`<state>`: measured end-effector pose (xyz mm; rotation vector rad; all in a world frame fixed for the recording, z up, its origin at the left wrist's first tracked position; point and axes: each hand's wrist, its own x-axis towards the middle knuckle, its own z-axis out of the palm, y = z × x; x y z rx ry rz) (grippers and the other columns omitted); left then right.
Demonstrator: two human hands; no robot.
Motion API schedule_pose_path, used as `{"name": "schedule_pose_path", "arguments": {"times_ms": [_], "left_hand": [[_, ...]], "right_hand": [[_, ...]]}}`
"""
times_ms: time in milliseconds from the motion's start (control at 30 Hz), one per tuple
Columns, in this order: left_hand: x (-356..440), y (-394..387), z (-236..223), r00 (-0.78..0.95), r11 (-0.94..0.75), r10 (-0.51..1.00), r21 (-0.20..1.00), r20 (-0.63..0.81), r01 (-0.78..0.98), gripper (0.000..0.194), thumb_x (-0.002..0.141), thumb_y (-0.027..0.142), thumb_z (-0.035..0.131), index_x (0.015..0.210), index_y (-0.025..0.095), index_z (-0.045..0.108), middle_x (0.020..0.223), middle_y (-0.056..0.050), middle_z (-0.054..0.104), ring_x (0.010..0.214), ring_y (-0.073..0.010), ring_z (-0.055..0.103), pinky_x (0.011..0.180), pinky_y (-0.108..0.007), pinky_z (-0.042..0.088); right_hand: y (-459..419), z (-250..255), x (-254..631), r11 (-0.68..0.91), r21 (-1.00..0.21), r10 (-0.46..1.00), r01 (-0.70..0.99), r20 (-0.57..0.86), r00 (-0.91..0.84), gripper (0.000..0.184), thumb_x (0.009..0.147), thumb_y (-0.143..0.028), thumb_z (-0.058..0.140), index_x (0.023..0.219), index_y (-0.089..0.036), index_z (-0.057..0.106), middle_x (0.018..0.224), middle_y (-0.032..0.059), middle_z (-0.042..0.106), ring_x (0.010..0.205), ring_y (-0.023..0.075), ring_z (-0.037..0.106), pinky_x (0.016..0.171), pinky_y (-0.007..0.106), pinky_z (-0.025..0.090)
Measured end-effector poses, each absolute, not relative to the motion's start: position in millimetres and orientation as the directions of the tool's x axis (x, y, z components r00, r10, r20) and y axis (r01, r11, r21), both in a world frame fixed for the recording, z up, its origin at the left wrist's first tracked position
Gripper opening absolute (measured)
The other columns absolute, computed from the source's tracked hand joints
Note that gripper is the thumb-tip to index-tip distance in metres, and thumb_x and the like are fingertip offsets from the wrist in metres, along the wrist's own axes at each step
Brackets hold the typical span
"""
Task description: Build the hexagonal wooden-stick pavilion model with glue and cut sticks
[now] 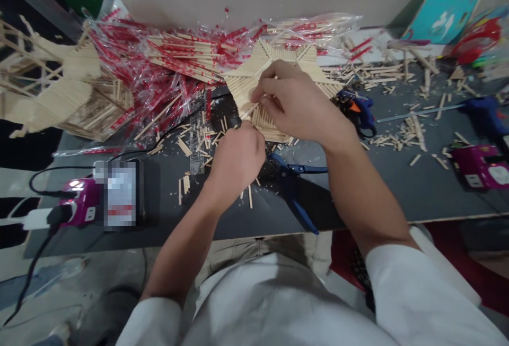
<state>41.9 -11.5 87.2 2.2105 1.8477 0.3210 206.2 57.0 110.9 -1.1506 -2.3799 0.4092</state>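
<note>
My left hand (238,155) is closed near the middle of the dark worktop, pinching the lower end of a thin wooden stick (249,112). The stick's other end reaches the fingertips of my right hand (298,99), which are also pinched together. Partly under my right hand lies a many-sided panel (242,83) built of thin wooden sticks laid side by side. My right palm and wrist hide part of this panel. Just below the hands rests a blue-handled cutter (292,192). A blue glue gun (360,110) is right of my right wrist.
Red-wrapped chopsticks (186,54) pile up at the back. A larger stick structure (71,96) stands at left. Stick offcuts (405,128) litter the right side near another glue gun (483,115). A phone (121,195) and purple power adapters (81,197) with cords sit front left.
</note>
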Motion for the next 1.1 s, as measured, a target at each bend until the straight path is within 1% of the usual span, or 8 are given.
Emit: {"name": "schedule_pose_path", "arguments": {"times_ms": [100, 233, 467, 633, 733, 833, 933, 1100], "left_hand": [[47.0, -8.6, 92.7, 0.157, -0.149, 0.987, 0.232, -0.016, 0.961, 0.037, 0.103, 0.024, 0.035, 0.098, 0.011, 0.069, 0.082, -0.018, 0.074, 0.074, -0.0268, 0.073, 0.074, -0.034, 0.053], [54.7, -9.5, 100.4, 0.075, -0.063, 0.995, 0.184, -0.061, 0.981, 0.035, 0.102, 0.026, 0.038, 0.104, 0.011, 0.070, 0.090, -0.020, 0.076, 0.083, -0.0295, 0.076, 0.081, -0.037, 0.055], [66.7, -12.0, 108.0, -0.017, 0.026, 0.998, 0.146, -0.063, 0.989, 0.035, 0.099, 0.026, 0.042, 0.102, 0.012, 0.073, 0.095, -0.021, 0.076, 0.093, -0.0322, 0.077, 0.083, -0.037, 0.058], [65.6, -10.5, 107.7, -0.014, 0.025, 0.998, 0.205, -0.055, 0.978, 0.031, 0.101, 0.029, 0.047, 0.106, 0.013, 0.073, 0.096, -0.020, 0.076, 0.102, -0.0335, 0.075, 0.087, -0.038, 0.058], [62.6, -9.3, 103.1, 0.021, -0.016, 1.000, 0.250, -0.017, 0.968, 0.029, 0.101, 0.031, 0.050, 0.105, 0.013, 0.072, 0.095, -0.021, 0.075, 0.103, -0.0361, 0.075, 0.086, -0.041, 0.058], [61.0, -8.5, 98.5, 0.038, -0.040, 0.999, 0.263, 0.013, 0.964, 0.030, 0.101, 0.030, 0.048, 0.103, 0.012, 0.072, 0.093, -0.021, 0.074, 0.102, -0.0366, 0.074, 0.084, -0.041, 0.057], [61.3, -8.5, 97.0, 0.051, -0.057, 0.998, 0.246, 0.033, 0.968, 0.031, 0.101, 0.029, 0.045, 0.104, 0.012, 0.071, 0.092, -0.020, 0.075, 0.099, -0.0347, 0.075, 0.083, -0.039, 0.057], [60.7, -8.9, 98.6, 0.056, -0.047, 0.997, 0.172, -0.051, 0.984, 0.034, 0.102, 0.025, 0.039, 0.108, 0.009, 0.068, 0.095, -0.022, 0.076, 0.090, -0.0341, 0.076, 0.079, -0.040, 0.058]], "right_hand": [[55.6, 113.0, 205.5, 0.606, -0.413, 0.793, 0.680, 0.245, -0.558, 0.030, 0.098, -0.018, 0.046, 0.107, -0.024, 0.074, 0.126, 0.0141, 0.064, 0.114, 0.0338, 0.063, 0.098, 0.049, 0.051], [54.6, 115.1, 203.6, 0.594, -0.387, 0.802, 0.705, 0.225, -0.553, 0.033, 0.095, -0.014, 0.043, 0.107, -0.024, 0.072, 0.123, 0.0141, 0.065, 0.110, 0.0332, 0.063, 0.094, 0.049, 0.051], [51.5, 119.7, 199.9, 0.589, -0.313, 0.808, 0.745, 0.192, -0.557, 0.036, 0.096, -0.012, 0.038, 0.108, -0.024, 0.069, 0.123, 0.0126, 0.065, 0.110, 0.0307, 0.062, 0.094, 0.045, 0.049], [51.8, 117.5, 198.2, 0.578, -0.339, 0.815, 0.742, 0.200, -0.544, 0.030, 0.095, -0.015, 0.043, 0.105, -0.025, 0.069, 0.124, 0.0122, 0.065, 0.107, 0.0320, 0.062, 0.095, 0.049, 0.050], [52.9, 114.3, 197.7, 0.571, -0.401, 0.819, 0.716, 0.220, -0.530, 0.022, 0.097, -0.021, 0.048, 0.102, -0.027, 0.069, 0.123, 0.0126, 0.065, 0.109, 0.0347, 0.062, 0.097, 0.052, 0.051], [52.8, 112.0, 197.3, 0.566, -0.416, 0.823, 0.712, 0.229, -0.521, 0.020, 0.098, -0.023, 0.050, 0.102, -0.027, 0.069, 0.124, 0.0123, 0.065, 0.110, 0.0349, 0.062, 0.098, 0.052, 0.052], [52.5, 110.2, 196.4, 0.566, -0.403, 0.824, 0.719, 0.241, -0.514, 0.022, 0.098, -0.019, 0.049, 0.102, -0.026, 0.069, 0.123, 0.0118, 0.065, 0.112, 0.0333, 0.063, 0.100, 0.050, 0.052], [53.5, 107.0, 195.2, 0.573, -0.377, 0.820, 0.728, 0.270, -0.505, 0.027, 0.094, -0.009, 0.046, 0.101, -0.022, 0.069, 0.121, 0.0133, 0.066, 0.113, 0.0314, 0.064, 0.100, 0.047, 0.051]]}}
